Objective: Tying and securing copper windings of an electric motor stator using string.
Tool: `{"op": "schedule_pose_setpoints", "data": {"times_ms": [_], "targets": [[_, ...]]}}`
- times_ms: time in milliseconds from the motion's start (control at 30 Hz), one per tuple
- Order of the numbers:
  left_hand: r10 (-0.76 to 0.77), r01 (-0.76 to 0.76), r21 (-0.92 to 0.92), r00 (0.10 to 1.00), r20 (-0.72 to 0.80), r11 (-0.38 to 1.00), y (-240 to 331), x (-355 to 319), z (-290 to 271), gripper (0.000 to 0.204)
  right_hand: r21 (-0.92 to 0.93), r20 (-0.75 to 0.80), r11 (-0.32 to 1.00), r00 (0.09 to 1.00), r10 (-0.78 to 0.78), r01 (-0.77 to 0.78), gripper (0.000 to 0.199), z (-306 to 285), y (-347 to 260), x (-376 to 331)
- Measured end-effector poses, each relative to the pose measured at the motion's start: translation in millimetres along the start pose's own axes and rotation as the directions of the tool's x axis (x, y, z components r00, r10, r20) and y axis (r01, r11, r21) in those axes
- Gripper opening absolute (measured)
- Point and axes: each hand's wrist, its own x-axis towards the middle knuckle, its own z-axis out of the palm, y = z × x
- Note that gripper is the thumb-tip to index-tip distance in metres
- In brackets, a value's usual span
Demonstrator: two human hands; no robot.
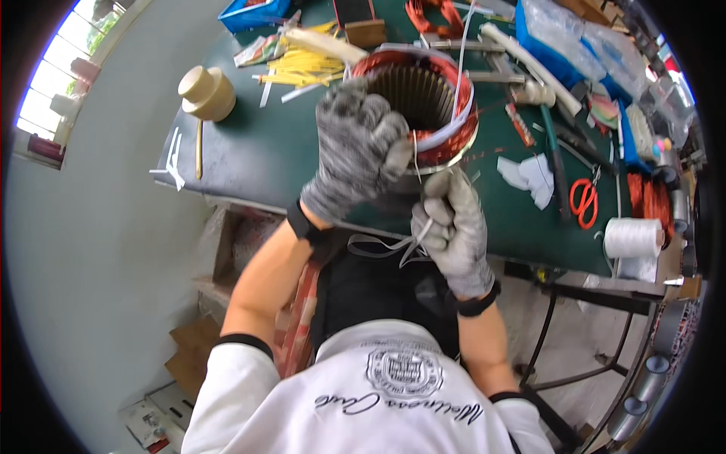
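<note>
A round motor stator with copper windings and a ribbed steel core stands on the green bench. White tape runs around its rim. My left hand, in a grey knit glove, is closed on the stator's near rim. Just below it, my right hand, also gloved, pinches a thin white tape that loops down toward my lap.
A beige tape roll lies at the bench's left. Yellow strips sit behind the stator. Orange-handled scissors, white paper scraps and a white thread spool lie to the right. Blue trays stand at the back.
</note>
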Motion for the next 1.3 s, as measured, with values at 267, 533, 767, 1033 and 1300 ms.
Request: {"op": "schedule_pose_setpoints", "data": {"times_ms": [267,533,767,1033,1300], "targets": [[-0.215,0.176,-0.533,0.976,-0.012,0.828,-27.3,-14.3,-18.6,0.025,-0.408,-0.023,0.913,1.000,0.005,-0.014,0.030,10.0,6.3,7.7],[0.057,-0.068,0.075,0.988,0.143,0.995,-14.0,-4.0,-56.4,0.035,-0.331,0.041,0.942,0.998,-0.050,0.061,0.028,8.9,13.5,9.5],[0.307,-0.333,-0.003,0.867,0.392,0.943,-43.6,23.9,-66.9,0.025,-0.295,0.028,0.955,0.999,-0.029,0.036,0.029,6.6,11.3,9.4],[0.288,-0.073,-0.411,0.823,0.490,0.909,-63.8,43.7,-46.5,0.019,-0.463,0.007,0.883,0.996,-0.085,0.078,0.030,4.9,8.3,6.8],[0.157,-0.066,-0.218,0.887,0.433,0.974,-41.5,46.3,-55.1,0.011,-0.498,0.001,0.863,0.995,-0.104,0.091,0.031,0.5,4.9,2.1]]}}
